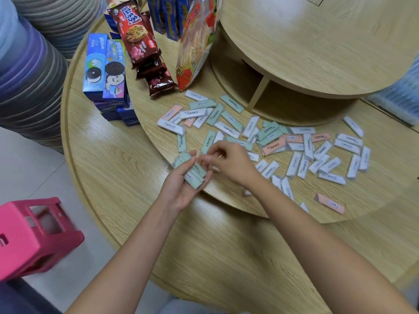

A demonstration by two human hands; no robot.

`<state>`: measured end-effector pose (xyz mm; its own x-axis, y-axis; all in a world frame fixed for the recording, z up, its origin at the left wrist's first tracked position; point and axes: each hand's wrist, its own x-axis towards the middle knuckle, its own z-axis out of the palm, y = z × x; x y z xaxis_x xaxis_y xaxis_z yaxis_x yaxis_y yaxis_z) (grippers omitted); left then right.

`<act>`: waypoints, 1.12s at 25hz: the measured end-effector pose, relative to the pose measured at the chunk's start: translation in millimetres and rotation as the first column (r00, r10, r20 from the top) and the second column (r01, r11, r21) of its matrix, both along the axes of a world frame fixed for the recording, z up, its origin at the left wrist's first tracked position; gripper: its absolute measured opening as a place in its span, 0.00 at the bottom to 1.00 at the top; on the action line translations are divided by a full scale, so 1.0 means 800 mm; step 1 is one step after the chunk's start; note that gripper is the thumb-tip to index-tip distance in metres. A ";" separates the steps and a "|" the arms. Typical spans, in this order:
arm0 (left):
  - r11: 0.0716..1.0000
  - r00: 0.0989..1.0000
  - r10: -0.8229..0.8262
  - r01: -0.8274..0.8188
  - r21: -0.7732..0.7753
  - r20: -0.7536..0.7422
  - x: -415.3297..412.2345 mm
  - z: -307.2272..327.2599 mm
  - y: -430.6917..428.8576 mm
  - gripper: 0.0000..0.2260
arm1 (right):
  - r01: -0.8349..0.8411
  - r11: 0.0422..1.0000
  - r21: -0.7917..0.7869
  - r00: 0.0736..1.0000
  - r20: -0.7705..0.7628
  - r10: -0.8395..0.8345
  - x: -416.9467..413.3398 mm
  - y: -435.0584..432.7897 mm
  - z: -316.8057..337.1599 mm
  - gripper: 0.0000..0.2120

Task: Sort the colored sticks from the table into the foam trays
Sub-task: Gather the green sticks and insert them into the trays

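Open wood is left on the near table ring (226,257), while the far side is blocked by snack boxes (104,71) and the overhanging upper tier (317,41).

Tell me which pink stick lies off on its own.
The pink stick lying alone by the raised tier's front edge; the other pink ones sit within the pile of sticks.

A round table (127,182) of pale wood-grain laminate fills most of the view, built in stepped tiers. Its top tier (317,41) sits on an upright divider over an open shelf (soft light glares off the lowest ring). The floor (29,168) is pale, glossy tile. A pink plastic stool (34,236) stands at lower left. Behind it rises a ribbed stack (27,71), possibly nested stools.
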<state>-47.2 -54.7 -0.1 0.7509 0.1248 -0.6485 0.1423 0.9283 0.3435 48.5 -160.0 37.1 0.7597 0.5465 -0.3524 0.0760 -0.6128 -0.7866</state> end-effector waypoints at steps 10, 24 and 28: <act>0.985 0.990 -0.116 0.125 0.118 -0.077 0.008 -0.001 0.000 0.14 | 0.008 0.860 -0.510 0.896 0.386 0.221 0.084 -0.027 -0.052 0.10; 0.995 0.992 -0.088 0.084 0.049 0.093 -0.003 0.002 -0.013 0.12 | -0.047 0.995 0.092 0.959 -0.275 0.070 -0.032 0.001 -0.006 0.07; 0.996 0.997 -0.072 0.071 0.048 0.022 -0.020 -0.005 0.005 0.14 | 0.003 0.993 0.120 0.956 -0.291 0.033 -0.016 0.011 -0.011 0.04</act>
<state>-62.9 -50.7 -4.2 0.7744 0.1001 -0.6247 0.1990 0.8988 0.3906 35.8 -151.4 28.1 0.6247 0.6079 -0.4900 -0.1594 -0.5151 -0.8422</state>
